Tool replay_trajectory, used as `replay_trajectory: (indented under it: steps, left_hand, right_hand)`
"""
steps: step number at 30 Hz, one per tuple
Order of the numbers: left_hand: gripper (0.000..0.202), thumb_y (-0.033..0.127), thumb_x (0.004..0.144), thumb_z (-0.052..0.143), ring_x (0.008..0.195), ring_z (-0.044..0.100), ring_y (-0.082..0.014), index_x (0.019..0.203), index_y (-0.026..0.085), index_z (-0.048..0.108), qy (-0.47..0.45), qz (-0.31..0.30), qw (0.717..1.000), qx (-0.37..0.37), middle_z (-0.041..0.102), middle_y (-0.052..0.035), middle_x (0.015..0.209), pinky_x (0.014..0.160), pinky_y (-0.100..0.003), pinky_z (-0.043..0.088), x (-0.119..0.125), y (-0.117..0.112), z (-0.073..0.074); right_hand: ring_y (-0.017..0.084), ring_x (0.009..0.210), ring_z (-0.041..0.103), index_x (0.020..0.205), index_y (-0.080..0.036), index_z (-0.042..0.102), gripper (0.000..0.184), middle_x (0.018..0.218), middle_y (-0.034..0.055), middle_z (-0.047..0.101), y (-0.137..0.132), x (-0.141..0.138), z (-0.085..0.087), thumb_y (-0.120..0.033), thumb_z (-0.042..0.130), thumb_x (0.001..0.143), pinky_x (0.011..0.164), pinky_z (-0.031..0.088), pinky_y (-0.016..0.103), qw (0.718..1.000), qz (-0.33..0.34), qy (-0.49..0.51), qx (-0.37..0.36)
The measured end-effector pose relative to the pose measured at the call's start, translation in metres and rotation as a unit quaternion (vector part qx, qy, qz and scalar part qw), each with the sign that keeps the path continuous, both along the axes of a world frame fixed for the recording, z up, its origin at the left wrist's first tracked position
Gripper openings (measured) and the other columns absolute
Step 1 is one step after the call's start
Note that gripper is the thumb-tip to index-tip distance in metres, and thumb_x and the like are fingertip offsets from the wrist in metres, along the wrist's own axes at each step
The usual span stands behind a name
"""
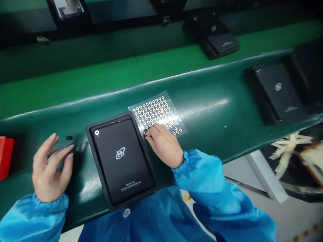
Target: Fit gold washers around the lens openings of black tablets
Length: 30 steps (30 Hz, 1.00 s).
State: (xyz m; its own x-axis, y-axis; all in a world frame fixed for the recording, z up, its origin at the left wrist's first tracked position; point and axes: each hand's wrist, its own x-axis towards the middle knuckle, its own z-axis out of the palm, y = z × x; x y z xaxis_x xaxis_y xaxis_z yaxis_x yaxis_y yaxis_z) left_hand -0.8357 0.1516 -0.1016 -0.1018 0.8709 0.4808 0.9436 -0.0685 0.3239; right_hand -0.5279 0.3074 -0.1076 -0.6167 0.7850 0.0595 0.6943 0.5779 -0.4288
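Observation:
Directly before me a black tablet (126, 168) lies back up in a dark foam tray (91, 143). A pale ring sticker (97, 132) surrounds its camera at the upper left corner. Beside the tray's upper right side is a clear sheet (151, 112) bearing rows of small ring stickers. My right hand (164, 143) rests over the sheet's lower edge, thumb and forefinger pinched at a ring sticker; whether it is lifted off I cannot tell. Left of the tray, my left hand (51, 168) hovers with fingers apart, holding nothing. Near its fingertips lies a small black piece (69, 137).
A red bin (5, 158) stands at the left edge. To the right another tablet (279, 90) lies in foam on the green bench mat (209, 107). Beyond the mat, a further tablet (218, 37) sits on the bright green belt (111, 77). A lit screen (68, 8) shows at top left.

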Motion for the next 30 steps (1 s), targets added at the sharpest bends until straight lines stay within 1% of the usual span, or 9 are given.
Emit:
replay_trajectory:
  steps: [4, 7, 10, 12, 16, 18, 23, 27, 30]
  left_hand:
    - [0.049, -0.001, 0.064, 0.075, 0.114, 0.06, -0.0339, 0.106, 0.024, 0.067, -0.027, -0.004, 1.0, 0.002, 0.047, -0.0095, 0.143, 0.089, -0.044, 0.057, 0.013, -0.005, 0.01]
    - [0.038, 0.0, 0.069, 0.072, 0.103, 0.064, -0.0249, 0.1, 0.023, 0.069, -0.077, -0.001, 0.997, 0.0, 0.06, -0.0076, 0.125, 0.086, -0.037, 0.056, 0.035, -0.007, 0.025]
    - [0.021, 0.008, 0.084, 0.061, 0.085, 0.065, -0.0128, 0.096, 0.023, 0.069, -0.212, -0.057, 0.969, -0.113, 0.067, -0.0022, 0.096, 0.077, -0.024, 0.053, 0.067, -0.001, 0.043]
    - [0.015, 0.017, 0.089, 0.056, 0.072, 0.063, -0.0095, 0.093, 0.021, 0.069, -0.359, -0.091, 0.894, -0.253, 0.068, -0.001, 0.083, 0.065, -0.019, 0.05, 0.086, 0.009, 0.052]
    - [0.02, 0.031, 0.086, 0.056, 0.045, 0.052, -0.0054, 0.092, 0.013, 0.063, -0.624, -0.118, 0.633, -0.443, 0.067, -0.0015, 0.071, 0.043, -0.017, 0.039, 0.097, 0.029, 0.06]
    - [0.019, 0.032, 0.083, 0.057, 0.042, 0.053, -0.0051, 0.088, 0.013, 0.06, -0.673, -0.14, 0.549, -0.477, 0.067, -0.0015, 0.07, 0.039, -0.015, 0.032, 0.093, 0.032, 0.062]
    - [0.009, 0.024, 0.079, 0.057, 0.044, 0.057, -0.0051, 0.076, 0.015, 0.058, -0.694, -0.164, 0.472, -0.518, 0.065, 0.0019, 0.061, 0.037, -0.014, 0.026, 0.085, 0.027, 0.06]
    - [0.006, 0.02, 0.076, 0.057, 0.044, 0.058, -0.0053, 0.076, 0.015, 0.059, -0.697, -0.186, 0.435, -0.538, 0.064, 0.0034, 0.058, 0.036, -0.014, 0.025, 0.083, 0.023, 0.053]
    - [0.006, 0.016, 0.068, 0.056, 0.043, 0.057, -0.0062, 0.073, 0.015, 0.06, -0.701, -0.186, 0.433, -0.535, 0.062, 0.004, 0.055, 0.035, -0.013, 0.026, 0.082, 0.021, 0.051]
  right_hand:
    - [0.022, 0.079, 0.055, 0.081, -0.019, 0.052, 0.014, 0.083, 0.0063, 0.057, -0.005, 0.005, 0.008, -0.01, 0.049, 0.091, 0.069, 0.046, 0.033, 0.999, 0.011, 0.031, 0.001]
    - [0.017, 0.078, 0.057, 0.085, -0.019, 0.052, 0.011, 0.082, 0.0032, 0.058, -0.015, 0.004, 0.026, -0.011, 0.051, 0.093, 0.07, 0.047, 0.029, 0.986, 0.028, 0.16, -0.017]
    - [0.014, 0.078, 0.059, 0.089, -0.019, 0.053, 0.012, 0.084, 0.0016, 0.059, -0.029, -0.007, 0.045, -0.007, 0.056, 0.091, 0.071, 0.048, 0.026, 0.95, 0.068, 0.296, -0.069]
    - [0.014, 0.078, 0.059, 0.09, -0.019, 0.055, 0.013, 0.085, 0.0025, 0.06, -0.037, -0.017, 0.053, -0.005, 0.055, 0.09, 0.07, 0.049, 0.026, 0.938, 0.111, 0.319, -0.083]
    - [0.016, 0.077, 0.059, 0.096, -0.016, 0.058, 0.012, 0.086, 0.0062, 0.063, -0.043, -0.025, 0.053, -0.007, 0.051, 0.093, 0.068, 0.052, 0.028, 0.92, 0.237, 0.312, -0.026]
    - [0.018, 0.078, 0.058, 0.097, -0.014, 0.059, 0.012, 0.088, 0.0085, 0.065, -0.043, -0.026, 0.05, -0.006, 0.051, 0.092, 0.068, 0.053, 0.03, 0.902, 0.306, 0.304, 0.011]
    - [0.017, 0.07, 0.058, 0.089, -0.014, 0.059, 0.013, 0.076, 0.0075, 0.066, -0.048, -0.034, 0.055, -0.005, 0.05, 0.09, 0.062, 0.053, 0.03, 0.88, 0.347, 0.325, 0.003]
    - [0.014, 0.061, 0.058, 0.087, -0.016, 0.059, 0.015, 0.069, 0.0036, 0.063, -0.052, -0.043, 0.064, -0.003, 0.052, 0.084, 0.058, 0.053, 0.023, 0.886, 0.318, 0.32, -0.106]
    - [0.012, 0.06, 0.057, 0.087, -0.017, 0.059, 0.012, 0.069, 0.0024, 0.062, -0.05, -0.046, 0.064, -0.008, 0.052, 0.088, 0.055, 0.051, 0.021, 0.877, 0.334, 0.306, -0.161]
